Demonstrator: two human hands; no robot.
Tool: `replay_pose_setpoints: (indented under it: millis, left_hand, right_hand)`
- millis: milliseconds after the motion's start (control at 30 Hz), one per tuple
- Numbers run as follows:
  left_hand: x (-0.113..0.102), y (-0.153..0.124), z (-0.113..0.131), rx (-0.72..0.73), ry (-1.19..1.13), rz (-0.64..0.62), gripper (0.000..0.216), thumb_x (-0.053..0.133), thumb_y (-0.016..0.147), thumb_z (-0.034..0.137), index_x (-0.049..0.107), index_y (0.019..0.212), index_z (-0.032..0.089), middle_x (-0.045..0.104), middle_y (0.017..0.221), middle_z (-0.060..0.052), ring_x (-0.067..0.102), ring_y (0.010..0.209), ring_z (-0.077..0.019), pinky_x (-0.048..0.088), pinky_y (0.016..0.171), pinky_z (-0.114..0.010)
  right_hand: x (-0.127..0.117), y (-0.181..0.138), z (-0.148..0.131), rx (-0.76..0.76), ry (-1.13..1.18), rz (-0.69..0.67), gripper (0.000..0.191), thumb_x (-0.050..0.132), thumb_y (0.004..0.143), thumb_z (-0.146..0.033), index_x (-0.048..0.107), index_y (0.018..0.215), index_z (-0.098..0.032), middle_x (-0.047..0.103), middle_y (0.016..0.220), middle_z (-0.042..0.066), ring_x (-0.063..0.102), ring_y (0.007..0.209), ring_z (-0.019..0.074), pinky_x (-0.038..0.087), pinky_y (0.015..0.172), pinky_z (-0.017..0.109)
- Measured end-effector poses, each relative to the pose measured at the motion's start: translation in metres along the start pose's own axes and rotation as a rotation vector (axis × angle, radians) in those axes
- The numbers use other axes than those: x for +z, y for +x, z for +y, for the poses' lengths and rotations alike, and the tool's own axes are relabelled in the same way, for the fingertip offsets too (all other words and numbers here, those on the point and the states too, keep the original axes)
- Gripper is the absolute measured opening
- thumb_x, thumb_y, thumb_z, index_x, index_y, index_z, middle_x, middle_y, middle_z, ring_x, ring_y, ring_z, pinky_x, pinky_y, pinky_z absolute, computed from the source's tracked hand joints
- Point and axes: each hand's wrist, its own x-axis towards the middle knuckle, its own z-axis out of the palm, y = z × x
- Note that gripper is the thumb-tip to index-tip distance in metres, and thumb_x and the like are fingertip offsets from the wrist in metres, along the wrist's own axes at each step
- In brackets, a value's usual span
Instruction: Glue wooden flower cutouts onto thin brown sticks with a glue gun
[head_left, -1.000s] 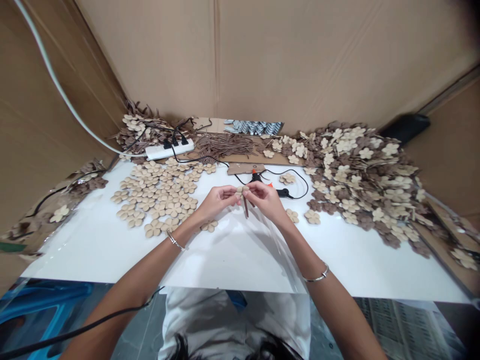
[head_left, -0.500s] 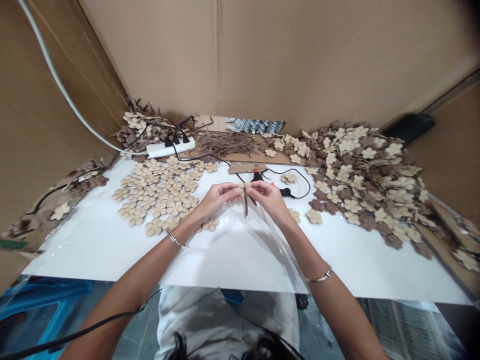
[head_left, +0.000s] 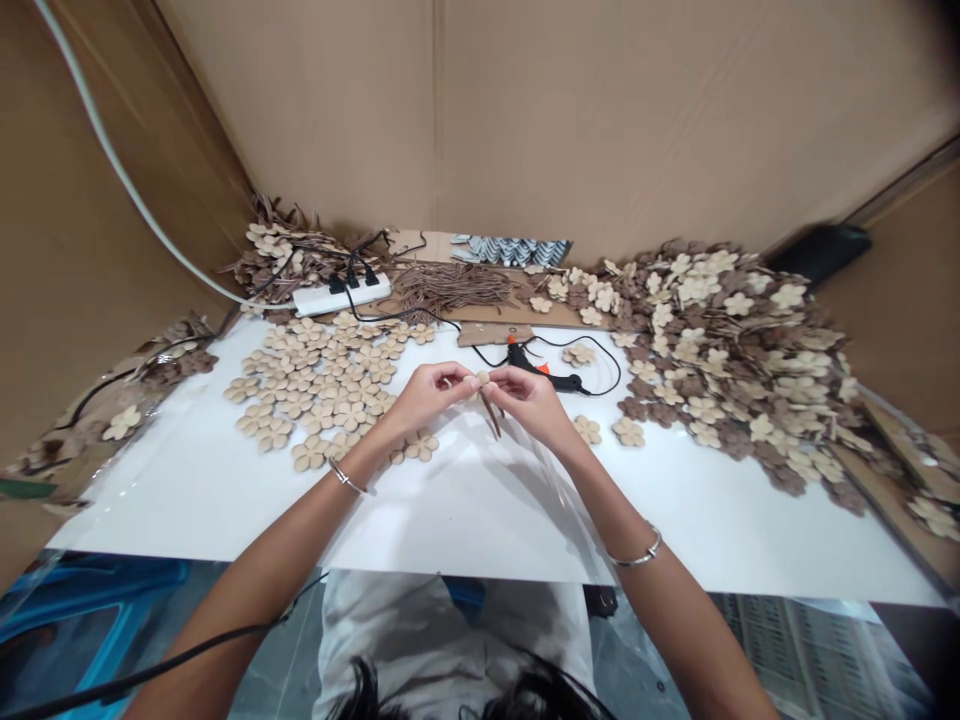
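Over the middle of the white table (head_left: 465, 510), my left hand (head_left: 429, 396) and my right hand (head_left: 531, 400) meet, both pinched on one small beige flower cutout (head_left: 481, 379). A thin brown stem (head_left: 490, 413) hangs down from the flower between my hands. A spread of flat beige flower cutouts (head_left: 322, 385) lies just left of my left hand. A glue gun (head_left: 541, 371) with a black cord lies on the table just beyond my right hand.
A big heap of beige and brown flowers (head_left: 735, 350) fills the right side. Brown stems (head_left: 450, 285) and a white power strip (head_left: 341, 293) lie at the back. Cardboard walls (head_left: 570, 110) enclose the table. Two loose flowers (head_left: 609, 431) lie near my right wrist.
My hands have turned the flower slightly, and the stem now slants instead of hanging straight. The glue gun behind my right hand shows more.
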Motion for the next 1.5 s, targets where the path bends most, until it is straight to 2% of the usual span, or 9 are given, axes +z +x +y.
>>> replay_pose_setpoints:
  millis: [200, 400, 533, 667, 767, 1000, 1200, 1367, 1500]
  left_hand:
    - [0.001, 0.001, -0.002, -0.036, -0.023, 0.002, 0.038, 0.069, 0.078, 0.05, 0.072, 0.084, 0.013, 0.067, 0.075, -0.003, 0.053, 0.064, -0.0114, 0.038, 0.059, -0.023]
    - [-0.006, 0.0, 0.004, -0.064, 0.04, -0.054, 0.036, 0.07, 0.077, 0.049, 0.074, 0.083, 0.013, 0.067, 0.069, -0.003, 0.047, 0.054, -0.0091, 0.032, 0.05, -0.022]
    - [-0.007, 0.0, 0.006, -0.034, 0.07, 0.003, 0.033, 0.069, 0.078, 0.046, 0.075, 0.081, 0.014, 0.065, 0.064, -0.002, 0.041, 0.049, -0.008, 0.029, 0.047, -0.023]
    - [-0.006, 0.001, 0.002, 0.04, 0.132, 0.081, 0.031, 0.069, 0.079, 0.045, 0.075, 0.083, 0.015, 0.068, 0.069, -0.003, 0.042, 0.051, -0.0086, 0.029, 0.049, -0.024]
    - [-0.005, 0.002, -0.003, 0.097, 0.162, 0.123, 0.029, 0.069, 0.08, 0.044, 0.076, 0.085, 0.016, 0.071, 0.078, -0.004, 0.047, 0.056, -0.0099, 0.033, 0.052, -0.025]
    - [0.002, 0.003, -0.007, 0.236, 0.102, 0.217, 0.023, 0.07, 0.082, 0.04, 0.075, 0.087, 0.018, 0.07, 0.088, -0.007, 0.058, 0.075, -0.0152, 0.042, 0.063, -0.027]
    - [0.006, 0.0, -0.002, 0.309, 0.12, 0.271, 0.019, 0.069, 0.084, 0.036, 0.077, 0.093, 0.021, 0.068, 0.085, -0.005, 0.055, 0.071, -0.0138, 0.042, 0.063, -0.027]
    - [0.008, -0.001, -0.003, 0.301, 0.066, 0.254, 0.018, 0.068, 0.085, 0.033, 0.077, 0.095, 0.021, 0.07, 0.091, -0.007, 0.06, 0.081, -0.0166, 0.045, 0.068, -0.028]
    - [0.009, 0.0, -0.005, 0.296, 0.027, 0.254, 0.017, 0.07, 0.083, 0.033, 0.077, 0.093, 0.021, 0.07, 0.091, -0.007, 0.061, 0.083, -0.017, 0.046, 0.071, -0.028]
  right_hand:
    - [0.0, -0.001, -0.003, 0.064, 0.092, -0.02, 0.028, 0.07, 0.077, -0.043, 0.065, 0.087, -0.017, 0.07, 0.081, 0.005, 0.064, 0.072, 0.016, 0.05, 0.069, 0.028]
    - [-0.001, -0.003, -0.008, 0.053, 0.031, -0.01, 0.028, 0.071, 0.076, -0.043, 0.066, 0.086, -0.018, 0.07, 0.079, 0.004, 0.064, 0.071, 0.0157, 0.05, 0.068, 0.028]
    - [-0.005, -0.006, -0.014, 0.065, 0.026, -0.02, 0.029, 0.066, 0.08, -0.046, 0.066, 0.082, -0.017, 0.069, 0.075, 0.003, 0.061, 0.066, 0.0144, 0.048, 0.065, 0.027]
    - [-0.008, -0.01, -0.016, 0.081, -0.072, -0.009, 0.028, 0.065, 0.082, -0.045, 0.065, 0.077, -0.017, 0.067, 0.066, 0.002, 0.059, 0.06, 0.0145, 0.046, 0.059, 0.026]
    - [-0.007, -0.013, -0.015, -0.014, -0.165, 0.021, 0.022, 0.064, 0.083, -0.039, 0.064, 0.076, -0.018, 0.067, 0.064, 0.002, 0.06, 0.06, 0.0144, 0.045, 0.061, 0.026]
    - [-0.003, -0.017, -0.015, -0.361, -0.457, 0.145, 0.01, 0.058, 0.089, -0.027, 0.064, 0.084, -0.02, 0.068, 0.073, 0.0, 0.058, 0.065, 0.0137, 0.043, 0.071, 0.029]
    - [0.002, -0.018, -0.015, -0.671, -0.799, 0.25, 0.014, 0.053, 0.094, -0.022, 0.063, 0.086, -0.019, 0.068, 0.072, 0.002, 0.056, 0.067, 0.0147, 0.037, 0.076, 0.033]
    - [0.004, -0.019, -0.016, -0.816, -0.982, 0.295, 0.014, 0.054, 0.094, -0.021, 0.065, 0.086, -0.018, 0.066, 0.07, 0.002, 0.053, 0.066, 0.015, 0.036, 0.076, 0.033]
    - [0.004, -0.018, -0.016, -0.836, -1.036, 0.292, 0.014, 0.053, 0.094, -0.02, 0.065, 0.086, -0.019, 0.066, 0.069, 0.002, 0.052, 0.067, 0.0155, 0.036, 0.076, 0.033]
